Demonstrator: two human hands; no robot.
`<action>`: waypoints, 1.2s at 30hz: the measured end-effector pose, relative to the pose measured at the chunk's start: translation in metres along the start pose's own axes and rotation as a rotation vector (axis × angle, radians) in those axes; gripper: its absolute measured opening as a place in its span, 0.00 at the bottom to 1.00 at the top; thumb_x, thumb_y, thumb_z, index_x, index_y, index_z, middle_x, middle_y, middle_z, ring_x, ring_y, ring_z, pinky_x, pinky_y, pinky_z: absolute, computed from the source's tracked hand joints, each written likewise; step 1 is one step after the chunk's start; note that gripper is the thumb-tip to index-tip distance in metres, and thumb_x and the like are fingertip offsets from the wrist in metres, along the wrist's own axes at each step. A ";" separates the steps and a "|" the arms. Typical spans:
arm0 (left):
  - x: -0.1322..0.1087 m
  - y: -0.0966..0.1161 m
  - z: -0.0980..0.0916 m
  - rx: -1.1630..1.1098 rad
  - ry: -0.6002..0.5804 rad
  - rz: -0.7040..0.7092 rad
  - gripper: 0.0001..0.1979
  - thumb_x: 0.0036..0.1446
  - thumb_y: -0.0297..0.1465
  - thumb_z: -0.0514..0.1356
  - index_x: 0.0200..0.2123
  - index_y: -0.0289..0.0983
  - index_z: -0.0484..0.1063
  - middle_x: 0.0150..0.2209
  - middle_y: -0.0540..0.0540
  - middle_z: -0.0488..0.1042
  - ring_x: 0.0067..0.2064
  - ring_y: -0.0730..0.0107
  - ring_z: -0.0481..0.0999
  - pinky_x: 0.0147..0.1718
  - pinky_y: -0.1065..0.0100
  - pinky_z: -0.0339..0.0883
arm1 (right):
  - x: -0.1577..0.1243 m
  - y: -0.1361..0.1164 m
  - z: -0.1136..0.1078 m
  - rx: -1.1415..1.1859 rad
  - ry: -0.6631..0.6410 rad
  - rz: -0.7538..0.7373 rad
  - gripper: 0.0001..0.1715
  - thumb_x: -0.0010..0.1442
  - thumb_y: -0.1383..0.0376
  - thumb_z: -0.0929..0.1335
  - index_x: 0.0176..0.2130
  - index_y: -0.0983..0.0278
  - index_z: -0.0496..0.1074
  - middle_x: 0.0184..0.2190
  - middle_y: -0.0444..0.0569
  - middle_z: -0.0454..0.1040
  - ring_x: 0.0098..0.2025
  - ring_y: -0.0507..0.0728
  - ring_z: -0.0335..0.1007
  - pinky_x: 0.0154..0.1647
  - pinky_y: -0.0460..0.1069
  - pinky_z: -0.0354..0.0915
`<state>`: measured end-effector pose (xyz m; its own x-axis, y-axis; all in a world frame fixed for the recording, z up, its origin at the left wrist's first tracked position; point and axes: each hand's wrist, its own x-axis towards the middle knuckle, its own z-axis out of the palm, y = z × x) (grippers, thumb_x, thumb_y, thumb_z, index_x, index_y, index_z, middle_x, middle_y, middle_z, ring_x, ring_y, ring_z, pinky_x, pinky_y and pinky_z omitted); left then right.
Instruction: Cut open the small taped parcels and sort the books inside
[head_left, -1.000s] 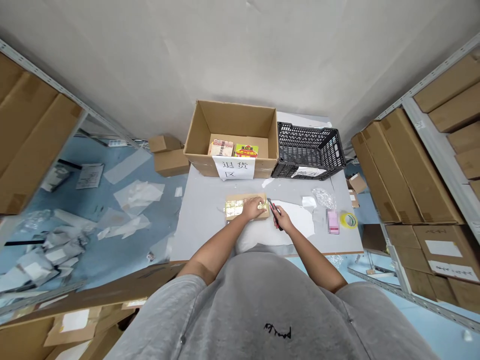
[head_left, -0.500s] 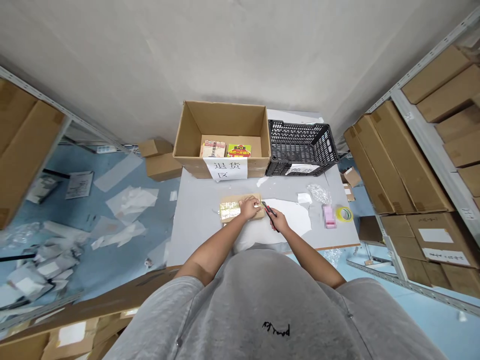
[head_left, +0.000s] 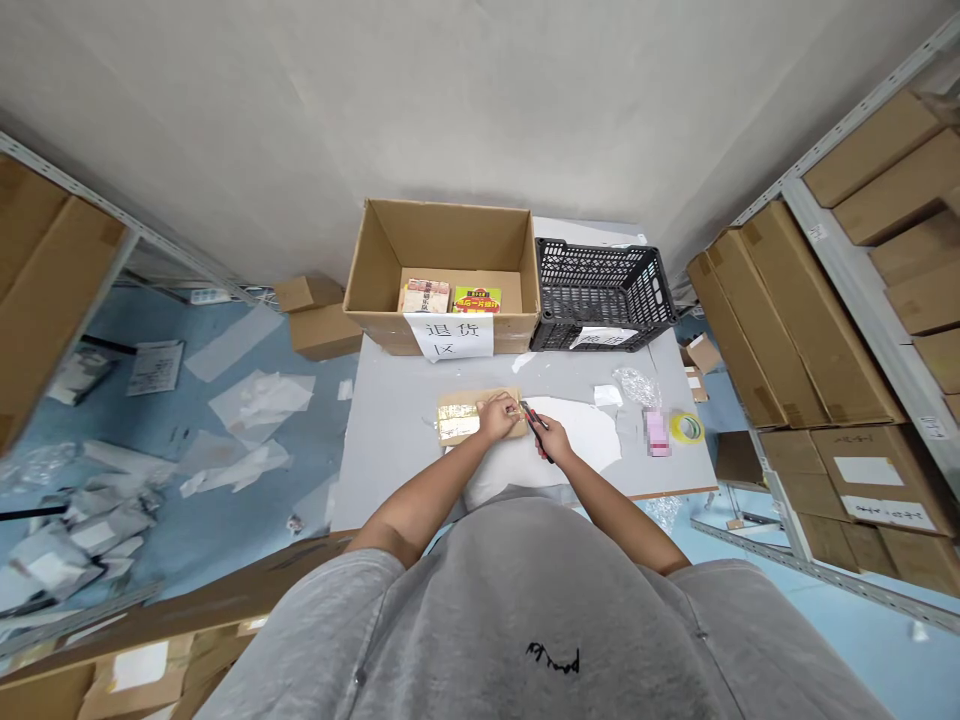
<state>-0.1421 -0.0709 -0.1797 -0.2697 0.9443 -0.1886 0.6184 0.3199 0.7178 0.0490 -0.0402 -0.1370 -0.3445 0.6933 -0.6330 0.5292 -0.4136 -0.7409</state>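
Lying at 9 o'clock from the hands, loose plastic film [head_left: 255, 400] on the blue floor [head_left: 150, 330]. At centre, on the grey table [head_left: 390, 440]: 1 small cardboard parcel [head_left: 454, 425], gold strip across its top, closed, no cut visible. Left hand [head_left: 499, 418]: fingers curled over the parcel's right end, holding it down. Right hand [head_left: 555, 440]: closed around 1 red-and-black utility knife [head_left: 534, 428], blade at the parcel's right edge; contact cannot be told. At 12 o'clock: 1 open cardboard carton [head_left: 442, 235] holding 2 printed product boxes [head_left: 426, 296], paper sign [head_left: 448, 336] on its front. At 1 o'clock: 1 black plastic crate [head_left: 600, 290]. At 3 o'clock: 1 blurred pink packet [head_left: 658, 433], 1 yellow tape roll [head_left: 687, 428]. Status: parcel unopened; 2 boxes in carton.
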 end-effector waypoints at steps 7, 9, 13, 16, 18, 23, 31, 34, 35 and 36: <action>0.001 0.000 -0.003 0.002 -0.010 -0.019 0.04 0.59 0.35 0.68 0.34 0.42 0.81 0.44 0.45 0.81 0.52 0.54 0.77 0.55 0.51 0.59 | 0.000 0.003 -0.003 -0.089 0.035 -0.011 0.29 0.75 0.55 0.66 0.69 0.61 0.76 0.18 0.36 0.67 0.16 0.52 0.63 0.17 0.43 0.60; 0.002 0.000 -0.005 -0.009 -0.025 0.002 0.03 0.60 0.35 0.68 0.34 0.42 0.81 0.43 0.45 0.81 0.52 0.54 0.77 0.55 0.52 0.59 | -0.001 0.004 -0.006 -0.131 0.039 -0.020 0.28 0.75 0.56 0.66 0.68 0.60 0.76 0.17 0.36 0.67 0.16 0.51 0.63 0.17 0.42 0.59; 0.002 0.000 -0.009 -0.010 -0.038 0.017 0.03 0.61 0.34 0.67 0.35 0.42 0.82 0.45 0.45 0.81 0.53 0.55 0.77 0.55 0.52 0.59 | 0.001 0.001 -0.012 -0.177 0.018 -0.062 0.27 0.74 0.55 0.68 0.66 0.59 0.79 0.17 0.35 0.67 0.15 0.51 0.63 0.18 0.42 0.59; 0.003 0.002 -0.011 -0.012 -0.030 -0.009 0.04 0.61 0.34 0.67 0.36 0.41 0.82 0.46 0.45 0.82 0.52 0.55 0.77 0.55 0.52 0.59 | -0.001 0.002 -0.015 -0.125 -0.005 -0.045 0.28 0.75 0.53 0.68 0.67 0.60 0.78 0.18 0.35 0.68 0.15 0.50 0.63 0.18 0.42 0.59; 0.002 0.003 -0.011 -0.017 -0.019 -0.007 0.03 0.61 0.33 0.67 0.35 0.41 0.82 0.45 0.45 0.82 0.51 0.54 0.77 0.54 0.52 0.59 | -0.002 0.005 -0.016 -0.084 -0.021 -0.028 0.29 0.75 0.53 0.68 0.67 0.61 0.77 0.17 0.36 0.68 0.15 0.51 0.63 0.17 0.42 0.59; -0.002 0.003 -0.010 -0.031 0.027 0.019 0.04 0.61 0.32 0.66 0.33 0.42 0.81 0.43 0.45 0.81 0.51 0.54 0.76 0.55 0.52 0.60 | -0.002 0.010 -0.010 -0.022 -0.050 -0.039 0.32 0.72 0.49 0.69 0.66 0.63 0.77 0.17 0.35 0.68 0.14 0.51 0.62 0.16 0.43 0.59; 0.001 -0.001 -0.010 -0.009 0.006 0.008 0.04 0.61 0.32 0.67 0.33 0.41 0.81 0.43 0.46 0.80 0.52 0.56 0.76 0.56 0.52 0.60 | -0.005 0.009 0.013 0.052 0.008 -0.014 0.34 0.72 0.46 0.67 0.65 0.63 0.76 0.17 0.35 0.67 0.16 0.52 0.63 0.16 0.43 0.61; -0.001 -0.004 -0.009 -0.005 0.003 0.027 0.03 0.61 0.33 0.67 0.33 0.42 0.81 0.43 0.46 0.80 0.51 0.56 0.76 0.57 0.52 0.60 | -0.005 0.008 0.014 0.051 0.016 -0.025 0.34 0.72 0.46 0.67 0.66 0.63 0.75 0.18 0.35 0.67 0.16 0.51 0.62 0.16 0.43 0.60; -0.001 -0.004 -0.010 -0.012 0.008 0.025 0.03 0.60 0.33 0.68 0.34 0.42 0.81 0.43 0.46 0.80 0.51 0.56 0.76 0.57 0.52 0.60 | -0.005 0.009 0.014 0.053 0.017 -0.025 0.34 0.72 0.46 0.67 0.66 0.63 0.75 0.18 0.35 0.67 0.16 0.51 0.63 0.17 0.43 0.61; 0.000 -0.004 -0.010 -0.021 0.014 0.020 0.02 0.60 0.33 0.68 0.34 0.42 0.81 0.43 0.46 0.80 0.51 0.56 0.76 0.58 0.52 0.60 | -0.006 0.010 0.014 0.059 0.012 -0.025 0.34 0.72 0.46 0.67 0.67 0.63 0.75 0.18 0.35 0.67 0.16 0.52 0.63 0.17 0.43 0.61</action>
<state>-0.1525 -0.0728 -0.1760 -0.2678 0.9492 -0.1649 0.6079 0.2993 0.7354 0.0456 -0.0565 -0.1435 -0.3471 0.7108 -0.6118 0.4739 -0.4300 -0.7685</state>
